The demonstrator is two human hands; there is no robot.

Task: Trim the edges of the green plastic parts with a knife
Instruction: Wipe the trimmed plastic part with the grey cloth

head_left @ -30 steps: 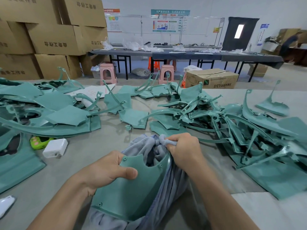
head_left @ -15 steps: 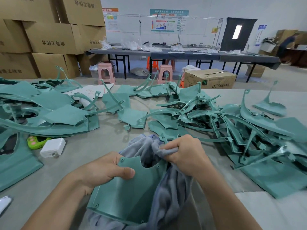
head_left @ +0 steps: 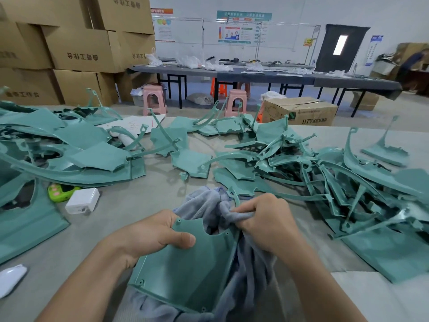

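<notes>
A flat green plastic panel (head_left: 185, 270) with a curved notch and small screw holes lies tilted in front of me. My left hand (head_left: 151, 235) grips its upper left corner, thumb on top. A grey-blue cloth (head_left: 243, 259) lies under and beside the panel. My right hand (head_left: 267, 219) clutches a bunched fold of that cloth against the panel's upper right edge. No knife shows in either hand.
Piles of green plastic parts (head_left: 325, 177) crowd the grey table (head_left: 148, 196) at right, and more green parts (head_left: 69, 154) lie at left. A white charger (head_left: 82, 201) and a green gadget (head_left: 59, 191) lie at left. Cardboard boxes (head_left: 76, 49) stack behind.
My right hand has slid a little right and back along the panel's top edge, dragging the cloth with it. The left hand keeps its grip.
</notes>
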